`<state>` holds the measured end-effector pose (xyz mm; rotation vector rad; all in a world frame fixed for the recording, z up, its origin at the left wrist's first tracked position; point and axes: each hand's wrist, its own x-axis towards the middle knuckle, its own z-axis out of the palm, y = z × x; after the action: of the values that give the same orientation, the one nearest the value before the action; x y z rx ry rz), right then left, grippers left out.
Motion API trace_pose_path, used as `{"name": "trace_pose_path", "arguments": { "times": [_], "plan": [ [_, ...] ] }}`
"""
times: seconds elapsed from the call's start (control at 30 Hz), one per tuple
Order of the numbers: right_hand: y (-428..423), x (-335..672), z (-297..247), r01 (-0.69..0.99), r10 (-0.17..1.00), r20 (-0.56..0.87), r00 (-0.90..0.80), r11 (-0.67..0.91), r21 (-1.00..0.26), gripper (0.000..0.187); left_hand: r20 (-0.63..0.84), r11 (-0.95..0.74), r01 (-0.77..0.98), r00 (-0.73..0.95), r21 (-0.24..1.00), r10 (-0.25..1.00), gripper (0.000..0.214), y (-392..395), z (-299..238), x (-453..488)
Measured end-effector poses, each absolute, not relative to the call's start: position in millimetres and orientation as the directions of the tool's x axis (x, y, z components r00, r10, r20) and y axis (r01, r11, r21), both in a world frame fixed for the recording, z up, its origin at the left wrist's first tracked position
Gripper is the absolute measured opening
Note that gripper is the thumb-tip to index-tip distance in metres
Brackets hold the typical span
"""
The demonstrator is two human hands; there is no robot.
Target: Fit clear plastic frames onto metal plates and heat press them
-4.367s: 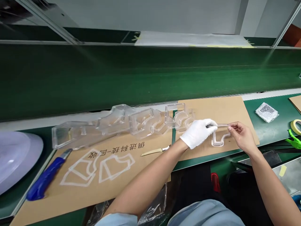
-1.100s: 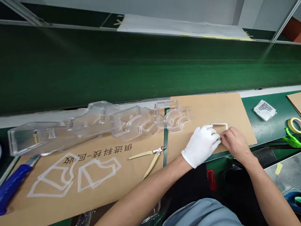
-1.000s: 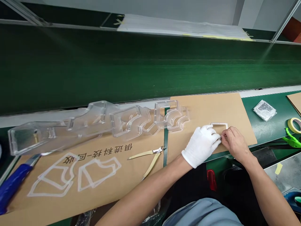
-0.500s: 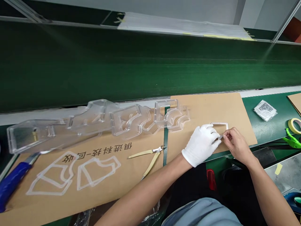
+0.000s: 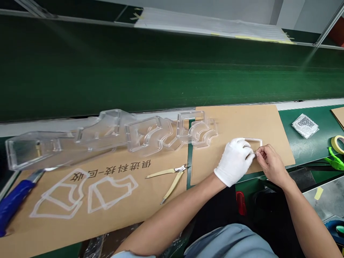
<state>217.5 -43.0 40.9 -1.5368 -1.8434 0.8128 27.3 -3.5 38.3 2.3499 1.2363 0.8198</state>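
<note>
Curled over the near left part of a clear plastic frame (image 5: 254, 139), the gloved left hand (image 5: 235, 161) hides its own fingertips, so I cannot tell whether it pinches the rim or only presses on it. Just beside it, the bare right hand (image 5: 271, 165) has thumb and forefinger closed together at the frame's near side; what they pinch is too small to make out. Between the hands, the frame's far edge and far right corner show against the right cardboard sheet (image 5: 228, 122).

Good fingertip work here, I judge, wants the left hand firm and steady close to the spot being worked, with the right making short, light moves; the thin rim looks likely to flex or crack under a hard twist.

Well left of the hands, a blue-handled knife (image 5: 14, 202) lies on the left cardboard sheet (image 5: 145, 208), then cream-handled nippers (image 5: 179, 169), spread open and best left clear of the left forearm. Clear plastic covers (image 5: 115, 129) line the sheets' far side. Rightmost, a yellow tape roll (image 5: 335, 144) sits well apart.
</note>
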Motion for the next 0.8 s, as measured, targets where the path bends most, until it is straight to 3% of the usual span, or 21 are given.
{"name": "trace_pose_path", "arguments": {
  "times": [0.8],
  "plan": [
    [-67.8, 227.9, 58.3, 0.520, 0.997, -0.035, -0.066, 0.004, -0.854, 0.023, 0.281, -0.550, 0.634, 0.479, 0.544, 0.831, 0.027, -2.8, 41.5, 25.1]
  ]
}}
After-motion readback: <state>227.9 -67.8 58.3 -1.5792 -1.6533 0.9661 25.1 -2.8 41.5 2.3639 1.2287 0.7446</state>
